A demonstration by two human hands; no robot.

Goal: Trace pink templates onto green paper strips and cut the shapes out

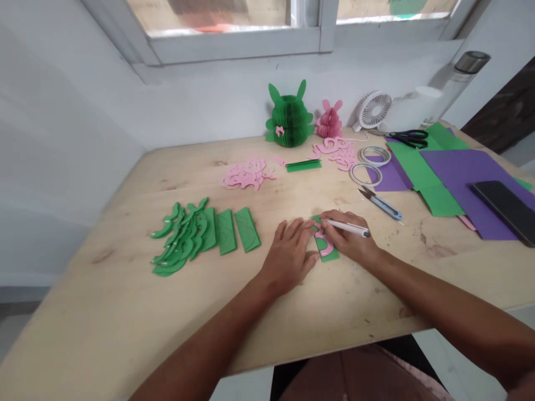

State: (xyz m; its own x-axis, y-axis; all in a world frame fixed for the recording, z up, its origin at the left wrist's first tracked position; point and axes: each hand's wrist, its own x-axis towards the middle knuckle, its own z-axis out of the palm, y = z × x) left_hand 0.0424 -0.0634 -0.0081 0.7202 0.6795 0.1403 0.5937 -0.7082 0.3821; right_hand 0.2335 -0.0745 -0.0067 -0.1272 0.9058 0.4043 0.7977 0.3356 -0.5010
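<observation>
My right hand (349, 236) is closed around a white pen (349, 227), its tip near the top of a pink curved paper piece (326, 247). That piece lies on a green paper strip (331, 257) on the table. Spread flat, my left hand (290, 253) rests beside the strip, its fingertips touching the left edge of the pink piece. To the left lie green folded strips (247, 229) with curved outlines, next to a pile of green cut-outs (181, 239).
Pink cut-outs (246, 174) lie behind my left hand. A green paper figure (290, 122) and a pink one (330, 120) stand at the wall. Rightward are tape rolls (366, 174), blue snips (381, 204), black scissors (409, 138), purple sheets (480, 167) and a phone (505, 209).
</observation>
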